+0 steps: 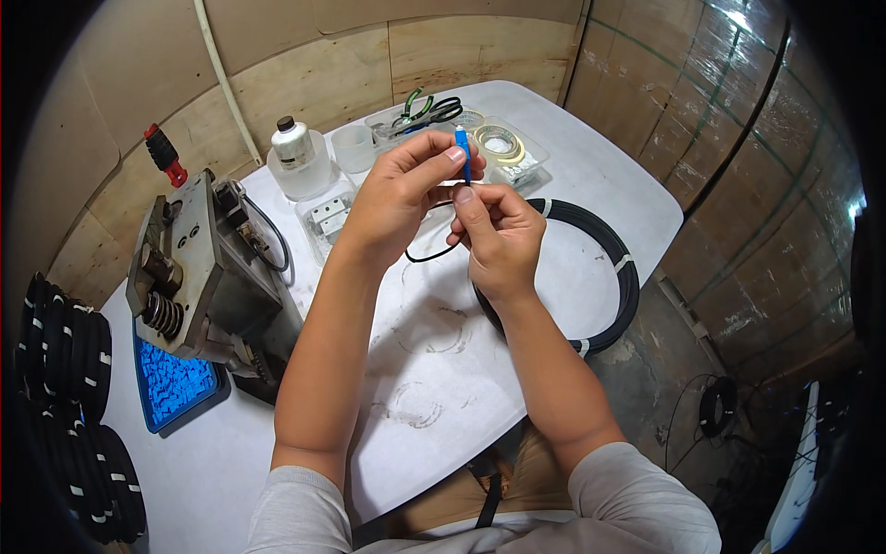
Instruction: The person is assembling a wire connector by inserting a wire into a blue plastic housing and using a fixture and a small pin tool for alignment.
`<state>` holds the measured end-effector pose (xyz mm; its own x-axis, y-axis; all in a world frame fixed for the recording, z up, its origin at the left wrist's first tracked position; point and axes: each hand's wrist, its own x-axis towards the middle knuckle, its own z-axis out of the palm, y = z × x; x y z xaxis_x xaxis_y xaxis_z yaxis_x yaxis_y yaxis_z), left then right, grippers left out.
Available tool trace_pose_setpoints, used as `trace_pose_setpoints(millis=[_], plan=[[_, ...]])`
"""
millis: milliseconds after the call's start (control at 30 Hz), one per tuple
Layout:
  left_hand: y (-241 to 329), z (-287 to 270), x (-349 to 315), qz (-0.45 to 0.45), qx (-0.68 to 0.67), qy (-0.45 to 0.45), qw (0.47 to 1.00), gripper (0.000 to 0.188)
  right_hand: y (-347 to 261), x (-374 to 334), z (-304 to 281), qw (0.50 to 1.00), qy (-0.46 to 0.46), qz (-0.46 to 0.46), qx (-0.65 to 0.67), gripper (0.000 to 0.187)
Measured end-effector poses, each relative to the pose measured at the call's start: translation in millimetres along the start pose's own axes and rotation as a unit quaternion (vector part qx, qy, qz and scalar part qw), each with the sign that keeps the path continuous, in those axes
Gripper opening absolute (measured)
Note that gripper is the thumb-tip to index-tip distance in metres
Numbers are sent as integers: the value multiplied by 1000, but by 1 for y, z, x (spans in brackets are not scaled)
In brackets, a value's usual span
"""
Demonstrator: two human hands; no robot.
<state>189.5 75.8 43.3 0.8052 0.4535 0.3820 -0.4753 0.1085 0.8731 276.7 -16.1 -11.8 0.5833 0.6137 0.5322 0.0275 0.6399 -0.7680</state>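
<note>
Above the middle of the table I hold a blue fibre-optic connector (462,140) upright, its pale tip pointing away from me. My left hand (406,189) is closed, with thumb and fingers pinching the connector's body. Just below, my right hand (506,231) pinches the black cable at the connector's lower end; the fingers hide most of that join. A loop of the thin black cable (430,259) hangs beneath my hands. Behind my right forearm lies the coil of black cable (620,277), bound with white ties.
At left stands a metal press (198,249) beside a tray of blue parts (152,406). Further back are a bottle (293,143), a plastic cup (353,148), pliers (413,103), scissors (445,111) and a tape roll (498,143). Coiled cables (65,342) are stacked at far left.
</note>
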Motion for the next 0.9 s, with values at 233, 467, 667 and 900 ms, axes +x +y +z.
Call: trace_pose_setpoints(millis=[233,467,667,900], plan=[[2,-5,0,-31,-86,-36,995,21,-8,8,-10,951,-154,188,189,25],[1,0,-1,-19,-27,-8,999,25,-2,7,-11,945,-134,195,227,18],[4,-2,-2,-18,17,-5,1000,27,-4,7,-10,955,-106,192,202,16],[3,-7,-2,-31,27,-4,999,26,-1,7,-9,959,-91,182,198,18]])
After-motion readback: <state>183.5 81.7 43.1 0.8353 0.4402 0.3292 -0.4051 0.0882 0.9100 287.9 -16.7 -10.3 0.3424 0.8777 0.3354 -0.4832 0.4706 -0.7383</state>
